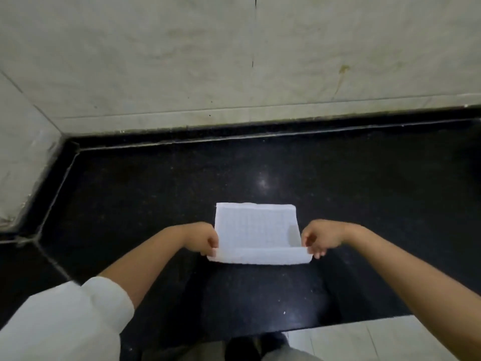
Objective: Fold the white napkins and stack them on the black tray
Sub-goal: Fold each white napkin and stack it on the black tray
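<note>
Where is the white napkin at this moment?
In the head view the white napkin lies on the black counter, just right of centre, its near edge lifted between the left hand and right hand.

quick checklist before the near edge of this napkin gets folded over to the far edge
1. Left hand pinches the near left corner of the napkin: ok.
2. Right hand pinches the near right corner: ok.
3. Near edge lifted evenly across its width: ok, it curls up as one roll.
4. Far edge flat and straight on the black counter: ok.
5. Bare counter beyond the far edge: ok.
6. Black tray ready for stacking: cannot tell, no tray shows in this view.
</note>
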The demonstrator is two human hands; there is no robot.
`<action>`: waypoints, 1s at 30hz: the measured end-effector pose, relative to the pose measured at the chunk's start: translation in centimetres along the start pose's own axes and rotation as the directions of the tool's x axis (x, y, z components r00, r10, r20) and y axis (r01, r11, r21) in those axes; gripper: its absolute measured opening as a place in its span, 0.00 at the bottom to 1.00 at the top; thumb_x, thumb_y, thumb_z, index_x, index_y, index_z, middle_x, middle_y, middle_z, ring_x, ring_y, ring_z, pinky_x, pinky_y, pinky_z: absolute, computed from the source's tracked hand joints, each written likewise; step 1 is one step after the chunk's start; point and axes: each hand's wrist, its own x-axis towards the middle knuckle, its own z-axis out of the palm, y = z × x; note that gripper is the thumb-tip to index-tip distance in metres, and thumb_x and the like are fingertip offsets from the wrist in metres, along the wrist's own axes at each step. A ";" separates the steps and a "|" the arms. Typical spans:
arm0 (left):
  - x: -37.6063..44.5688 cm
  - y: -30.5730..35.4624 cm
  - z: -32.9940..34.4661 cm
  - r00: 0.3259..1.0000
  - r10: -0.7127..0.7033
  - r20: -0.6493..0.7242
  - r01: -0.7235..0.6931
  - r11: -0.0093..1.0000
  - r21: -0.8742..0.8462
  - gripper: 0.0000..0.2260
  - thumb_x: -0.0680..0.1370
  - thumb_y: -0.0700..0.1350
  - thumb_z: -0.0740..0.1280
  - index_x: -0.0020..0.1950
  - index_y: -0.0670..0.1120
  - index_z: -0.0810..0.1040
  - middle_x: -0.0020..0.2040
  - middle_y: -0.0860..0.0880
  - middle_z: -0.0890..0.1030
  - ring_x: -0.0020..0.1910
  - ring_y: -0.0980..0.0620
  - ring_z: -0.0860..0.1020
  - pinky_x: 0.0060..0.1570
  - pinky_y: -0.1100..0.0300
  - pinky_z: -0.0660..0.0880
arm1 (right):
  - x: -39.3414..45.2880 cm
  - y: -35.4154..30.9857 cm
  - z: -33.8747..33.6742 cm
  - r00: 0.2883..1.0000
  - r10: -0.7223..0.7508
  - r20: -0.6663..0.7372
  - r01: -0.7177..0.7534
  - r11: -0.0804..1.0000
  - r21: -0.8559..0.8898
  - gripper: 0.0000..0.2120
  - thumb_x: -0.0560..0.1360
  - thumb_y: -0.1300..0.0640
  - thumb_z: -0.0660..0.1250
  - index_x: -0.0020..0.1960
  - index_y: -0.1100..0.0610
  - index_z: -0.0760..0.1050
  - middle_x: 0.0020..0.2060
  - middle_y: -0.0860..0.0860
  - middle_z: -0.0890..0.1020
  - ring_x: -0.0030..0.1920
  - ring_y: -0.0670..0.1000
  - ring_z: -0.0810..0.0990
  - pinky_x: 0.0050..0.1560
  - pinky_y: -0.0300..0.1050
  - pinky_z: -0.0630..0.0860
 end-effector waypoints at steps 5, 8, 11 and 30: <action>2.2 0.0 1.0 0.999 -0.041 0.031 0.043 0.995 -0.091 0.09 0.78 0.42 0.63 0.54 0.39 0.78 0.37 0.53 0.75 0.37 0.57 0.74 0.40 0.66 0.69 | 1.5 0.4 0.0 0.997 0.072 -0.031 -0.075 0.990 -0.119 0.06 0.74 0.65 0.61 0.42 0.61 0.76 0.31 0.51 0.78 0.25 0.40 0.76 0.31 0.33 0.72; 3.6 -0.3 0.2 0.954 -0.108 -0.280 0.093 0.993 -0.067 0.08 0.79 0.42 0.61 0.46 0.40 0.78 0.44 0.48 0.77 0.47 0.48 0.76 0.45 0.62 0.68 | 2.9 0.7 -0.8 0.945 0.024 -0.326 -0.082 0.983 -0.166 0.10 0.74 0.63 0.61 0.50 0.64 0.78 0.47 0.55 0.82 0.46 0.52 0.79 0.43 0.41 0.72; 5.2 -0.5 -0.6 0.882 -0.184 -0.434 0.157 0.983 -0.097 0.09 0.80 0.43 0.59 0.50 0.41 0.77 0.48 0.45 0.78 0.46 0.49 0.75 0.47 0.59 0.71 | 4.7 0.8 -0.9 0.859 0.086 -0.504 -0.137 0.989 -0.064 0.11 0.74 0.65 0.58 0.51 0.63 0.78 0.53 0.58 0.80 0.53 0.57 0.78 0.48 0.45 0.73; 9.8 -0.9 -0.4 0.838 -0.123 -0.531 0.271 0.939 0.211 0.13 0.79 0.38 0.58 0.63 0.44 0.71 0.62 0.46 0.73 0.62 0.49 0.71 0.54 0.60 0.72 | 8.3 1.1 -0.4 0.846 -0.115 -0.521 -0.071 0.943 -0.324 0.14 0.75 0.69 0.55 0.57 0.61 0.72 0.58 0.57 0.74 0.58 0.55 0.73 0.56 0.44 0.71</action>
